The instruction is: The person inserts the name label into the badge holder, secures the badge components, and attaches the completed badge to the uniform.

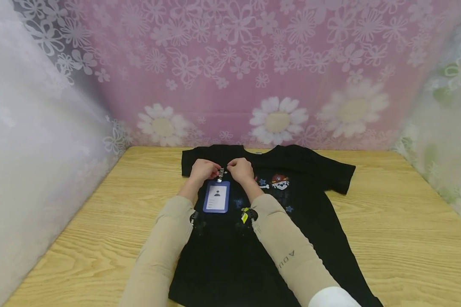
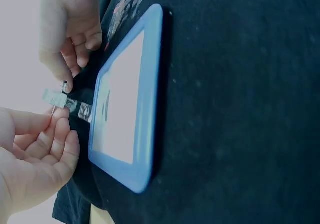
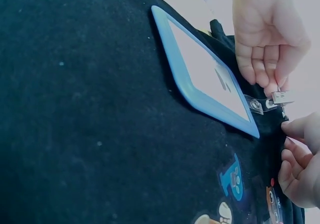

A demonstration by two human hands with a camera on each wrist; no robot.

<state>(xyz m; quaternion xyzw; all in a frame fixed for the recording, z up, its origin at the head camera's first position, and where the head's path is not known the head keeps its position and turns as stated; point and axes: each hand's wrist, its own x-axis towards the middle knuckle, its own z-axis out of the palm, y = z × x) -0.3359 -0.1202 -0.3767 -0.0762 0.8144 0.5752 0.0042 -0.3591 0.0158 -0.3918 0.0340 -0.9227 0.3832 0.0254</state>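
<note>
A blue-framed ID badge holder [image 1: 216, 197] with a white card lies on a black T-shirt [image 1: 223, 256]. A clear strap joins its top to a metal clip [image 3: 283, 98] that has a thin pin wire. My left hand [image 1: 204, 169] pinches this clip by its wire, between thumb and forefinger, as the left wrist view shows. Just across from it, my right hand [image 1: 241, 169] pinches a bit of the shirt's black cloth with thumb and fingers curled. The cloth between those fingertips is partly hidden.
The shirt is spread on a wood-grain table [image 1: 100, 213], its neckline toward the back. Cartoon prints [image 1: 280, 182] mark its chest. A pink flowered curtain [image 1: 230, 85] hangs behind the table, with pale cloth [image 1: 30, 128] at the left side.
</note>
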